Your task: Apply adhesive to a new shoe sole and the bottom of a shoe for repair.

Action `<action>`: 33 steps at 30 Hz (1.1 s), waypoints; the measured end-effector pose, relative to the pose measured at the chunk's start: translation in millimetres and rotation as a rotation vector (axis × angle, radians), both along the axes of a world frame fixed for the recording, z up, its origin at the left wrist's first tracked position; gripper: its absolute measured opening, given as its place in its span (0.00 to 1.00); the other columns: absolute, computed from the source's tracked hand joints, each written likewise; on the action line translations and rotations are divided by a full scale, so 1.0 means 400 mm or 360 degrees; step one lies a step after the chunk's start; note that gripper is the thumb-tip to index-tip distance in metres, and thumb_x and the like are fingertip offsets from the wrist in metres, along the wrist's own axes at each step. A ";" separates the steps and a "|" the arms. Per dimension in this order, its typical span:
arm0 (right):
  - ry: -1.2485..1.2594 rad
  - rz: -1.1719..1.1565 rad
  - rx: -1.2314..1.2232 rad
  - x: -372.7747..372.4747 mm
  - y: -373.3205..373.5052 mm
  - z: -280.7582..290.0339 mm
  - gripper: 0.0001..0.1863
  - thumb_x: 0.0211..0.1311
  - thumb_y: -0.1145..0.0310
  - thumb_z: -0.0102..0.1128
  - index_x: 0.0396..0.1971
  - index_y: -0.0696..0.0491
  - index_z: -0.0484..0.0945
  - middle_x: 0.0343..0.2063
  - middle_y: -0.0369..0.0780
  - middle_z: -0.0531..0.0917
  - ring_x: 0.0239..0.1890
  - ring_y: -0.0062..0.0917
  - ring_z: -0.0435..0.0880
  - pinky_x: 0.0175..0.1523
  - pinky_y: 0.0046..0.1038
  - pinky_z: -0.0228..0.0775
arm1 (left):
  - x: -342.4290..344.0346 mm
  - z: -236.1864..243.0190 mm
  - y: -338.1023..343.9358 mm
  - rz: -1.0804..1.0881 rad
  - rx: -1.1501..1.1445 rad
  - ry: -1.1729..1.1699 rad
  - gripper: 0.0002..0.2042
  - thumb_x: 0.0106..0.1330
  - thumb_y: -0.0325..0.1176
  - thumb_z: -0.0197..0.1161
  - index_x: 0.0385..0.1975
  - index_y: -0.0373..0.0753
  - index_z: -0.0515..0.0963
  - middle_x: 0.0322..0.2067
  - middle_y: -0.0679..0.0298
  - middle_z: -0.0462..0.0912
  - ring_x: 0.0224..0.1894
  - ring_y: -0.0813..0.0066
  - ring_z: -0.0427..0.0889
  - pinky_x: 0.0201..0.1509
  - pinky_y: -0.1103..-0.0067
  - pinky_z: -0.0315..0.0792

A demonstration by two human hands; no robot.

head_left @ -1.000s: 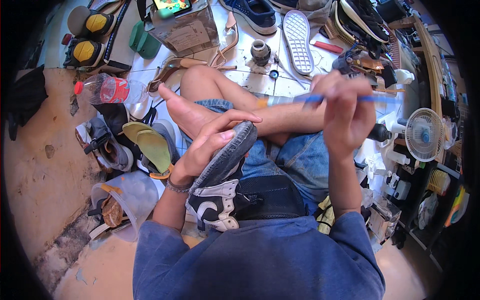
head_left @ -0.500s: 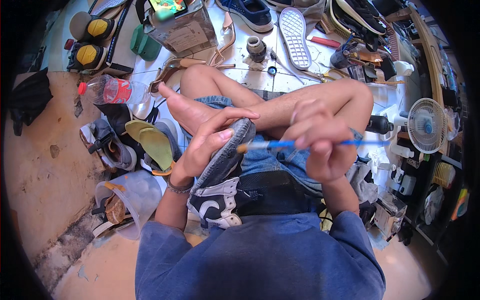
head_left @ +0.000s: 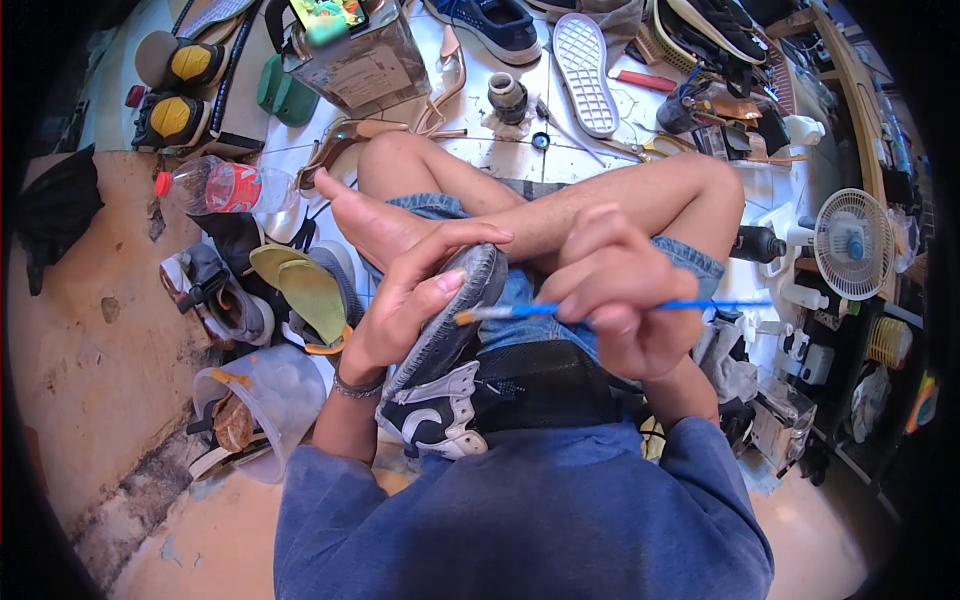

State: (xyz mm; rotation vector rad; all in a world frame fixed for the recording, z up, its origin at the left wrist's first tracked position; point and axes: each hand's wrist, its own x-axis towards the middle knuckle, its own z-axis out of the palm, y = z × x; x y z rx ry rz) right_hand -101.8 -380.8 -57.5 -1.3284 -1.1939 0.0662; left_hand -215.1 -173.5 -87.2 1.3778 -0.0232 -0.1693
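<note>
A black and white sneaker (head_left: 437, 415) rests tilted in my lap, its dark sole edge turned upward. My left hand (head_left: 410, 300) grips it near the toe, thumb pressed on the sole and fingers round the far side. In my right hand (head_left: 625, 290) is a thin blue paintbrush (head_left: 535, 311), held lengthwise between thumb and fingers. The brush's tan bristles point left and lie at the sneaker's sole edge; whether they touch it I cannot tell. A small dark open jar (head_left: 508, 97) stands on the tiles beyond my crossed legs, with a round cap (head_left: 541, 141) near it.
Left of me lie a plastic bottle (head_left: 228, 186), green insoles (head_left: 312, 295) and a clear bucket (head_left: 265, 395) with scraps in it. Ahead are a metal tin (head_left: 360, 70), a white outsole (head_left: 585, 75) and a blue shoe (head_left: 490, 28). A fan (head_left: 853, 245) stands at right.
My right hand has moved slightly left and down, bringing the brush tip from beside the sneaker to its sole edge. My left hand keeps its hold on the sneaker.
</note>
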 end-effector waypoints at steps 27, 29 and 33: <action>0.0456 -0.0637 0.0450 0.152 0.046 -0.056 0.12 0.76 0.67 0.50 0.33 0.59 0.74 0.27 0.38 0.81 0.29 0.21 0.78 0.35 0.22 0.69 | -0.016 -0.016 -0.004 0.0057 -0.0124 0.0078 0.26 0.67 0.40 0.48 0.60 0.28 0.70 0.57 0.53 0.75 0.56 0.71 0.74 0.63 0.76 0.64; 0.0237 -0.0779 0.0319 0.255 0.092 -0.090 0.14 0.78 0.65 0.47 0.34 0.58 0.75 0.28 0.38 0.83 0.28 0.17 0.79 0.34 0.19 0.69 | -0.018 -0.025 -0.005 0.0069 -0.0129 0.0063 0.26 0.67 0.40 0.48 0.60 0.28 0.70 0.57 0.54 0.75 0.56 0.71 0.74 0.63 0.76 0.64; -0.0188 -0.0888 -0.0217 0.366 0.220 -0.207 0.17 0.75 0.62 0.50 0.32 0.59 0.78 0.24 0.44 0.83 0.24 0.36 0.82 0.30 0.34 0.72 | -0.015 -0.028 0.000 0.0102 -0.0128 0.0057 0.26 0.67 0.40 0.48 0.60 0.28 0.70 0.57 0.54 0.75 0.55 0.71 0.74 0.62 0.77 0.64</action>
